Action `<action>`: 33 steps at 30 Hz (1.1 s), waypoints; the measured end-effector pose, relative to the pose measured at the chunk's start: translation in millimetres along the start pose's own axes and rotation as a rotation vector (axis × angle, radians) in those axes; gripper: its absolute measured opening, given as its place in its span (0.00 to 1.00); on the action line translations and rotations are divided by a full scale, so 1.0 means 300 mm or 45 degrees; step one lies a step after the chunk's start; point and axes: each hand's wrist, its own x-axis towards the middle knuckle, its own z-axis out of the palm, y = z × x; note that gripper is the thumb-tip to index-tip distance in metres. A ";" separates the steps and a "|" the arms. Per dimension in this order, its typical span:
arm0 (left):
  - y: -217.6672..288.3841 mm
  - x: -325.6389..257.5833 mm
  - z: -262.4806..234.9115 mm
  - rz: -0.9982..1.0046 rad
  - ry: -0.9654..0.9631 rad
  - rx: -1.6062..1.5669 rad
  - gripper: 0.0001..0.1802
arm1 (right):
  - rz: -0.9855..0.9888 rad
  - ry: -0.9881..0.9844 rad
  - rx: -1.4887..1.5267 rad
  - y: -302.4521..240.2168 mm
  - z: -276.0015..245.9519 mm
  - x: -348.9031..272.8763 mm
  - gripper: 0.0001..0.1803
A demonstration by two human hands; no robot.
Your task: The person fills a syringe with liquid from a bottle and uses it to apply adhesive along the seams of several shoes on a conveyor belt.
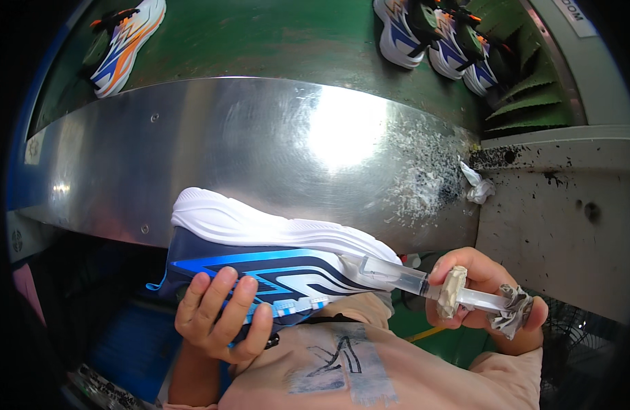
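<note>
A navy and bright-blue running shoe (pixel 260 263) with a thick white sole lies on its side in the air, sole facing away from me. My left hand (pixel 222 311) grips it from the near side around the laces, fingertips on the upper. In my right hand (pixel 479 287) is a clear syringe (pixel 397 275), its flange and plunger end wrapped in crumpled off-white tape. Its tip touches or nearly touches the seam between sole and upper near the toe; the exact contact is too small to tell. My thumb presses at the plunger end.
Beyond the shoe runs a shiny metal ledge (pixel 260 150) with whitish residue and a crumpled white scrap (pixel 477 186) at right. Behind it, a green conveyor belt (pixel 274 41) carries one shoe (pixel 127 48) at left and several at right, beside green flaps (pixel 533 75) of a grey machine.
</note>
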 end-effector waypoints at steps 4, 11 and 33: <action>0.003 0.031 -0.013 0.005 -0.010 0.040 0.15 | -0.050 0.105 -0.118 0.035 -0.037 -0.079 0.78; 0.000 0.097 -0.024 -0.005 -0.051 -0.014 0.15 | -0.248 0.178 0.009 0.136 -0.085 -0.148 0.70; -0.019 0.281 -0.029 0.065 -0.243 -0.090 0.30 | -0.324 0.227 0.403 0.222 -0.092 -0.192 0.76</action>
